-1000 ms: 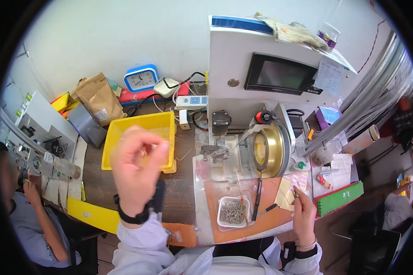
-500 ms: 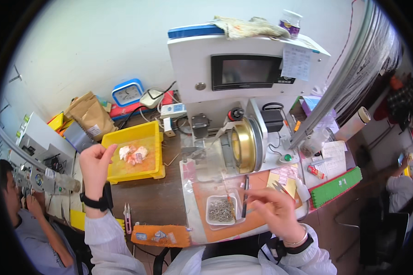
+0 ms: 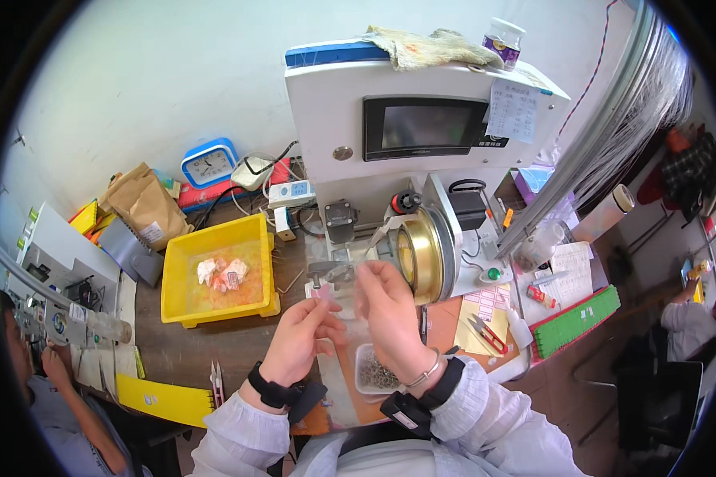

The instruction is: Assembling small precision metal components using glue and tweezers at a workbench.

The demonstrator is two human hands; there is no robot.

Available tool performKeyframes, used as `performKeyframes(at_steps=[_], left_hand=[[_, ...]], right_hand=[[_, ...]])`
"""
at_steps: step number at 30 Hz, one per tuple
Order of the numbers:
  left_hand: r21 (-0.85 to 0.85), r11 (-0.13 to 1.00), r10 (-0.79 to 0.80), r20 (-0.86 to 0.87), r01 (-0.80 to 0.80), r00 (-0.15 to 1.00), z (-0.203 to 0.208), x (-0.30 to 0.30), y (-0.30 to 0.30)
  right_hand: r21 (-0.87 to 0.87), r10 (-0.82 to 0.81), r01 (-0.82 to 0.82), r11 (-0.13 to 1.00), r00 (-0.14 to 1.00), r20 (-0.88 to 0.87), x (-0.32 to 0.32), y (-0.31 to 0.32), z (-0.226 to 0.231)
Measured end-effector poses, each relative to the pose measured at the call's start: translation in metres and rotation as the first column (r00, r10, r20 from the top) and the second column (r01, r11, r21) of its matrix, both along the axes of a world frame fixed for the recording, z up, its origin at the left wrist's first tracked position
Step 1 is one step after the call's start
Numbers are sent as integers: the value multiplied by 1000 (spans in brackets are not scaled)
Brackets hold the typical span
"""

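Observation:
In front of the machine [image 3: 326, 91], my two hands are close together but apart. My left hand [image 3: 294, 340] has its fingers curled, thumb toward the fingertips. My right hand [image 3: 390, 314] is raised a little higher, fingertips pressed together beside the brass ring [image 3: 411, 258]. Anything between the fingers of either hand is too small to make out. Below the right hand, a small white tray [image 3: 363, 388] of many tiny metal pieces is partly hidden by that hand and wrist. A slim dark tool [image 3: 424, 322] lies behind the right hand.
A yellow bin [image 3: 179, 306] with crumpled white tissue stands left. Thread snips [image 3: 216, 381] lie near a yellow strip [image 3: 163, 400]. Red-handled scissors [image 3: 489, 335], a green strip [image 3: 577, 322] and a clear jar [image 3: 541, 246] are right. A co-worker [image 3: 36, 405] sits far left.
My left hand has moved right from beside the yellow bin. My right hand has moved left and up from beside the white tray. They now meet before the machine.

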State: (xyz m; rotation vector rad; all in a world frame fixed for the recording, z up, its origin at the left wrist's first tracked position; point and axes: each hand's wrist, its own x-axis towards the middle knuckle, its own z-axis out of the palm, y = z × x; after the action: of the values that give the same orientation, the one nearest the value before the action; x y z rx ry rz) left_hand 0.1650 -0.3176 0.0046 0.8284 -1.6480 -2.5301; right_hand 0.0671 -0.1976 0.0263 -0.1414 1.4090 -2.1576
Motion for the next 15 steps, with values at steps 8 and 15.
performKeyframes(at_steps=[8, 15], left_hand=[[415, 905, 106, -18, -89, 994, -8, -31, 3], [-103, 971, 196, -173, -216, 965, -8, -21, -11]], right_hand=[[113, -116, 189, 976, 877, -466, -4, -11, -17], [206, -90, 285, 936, 761, -643, -3, -10, -14]])
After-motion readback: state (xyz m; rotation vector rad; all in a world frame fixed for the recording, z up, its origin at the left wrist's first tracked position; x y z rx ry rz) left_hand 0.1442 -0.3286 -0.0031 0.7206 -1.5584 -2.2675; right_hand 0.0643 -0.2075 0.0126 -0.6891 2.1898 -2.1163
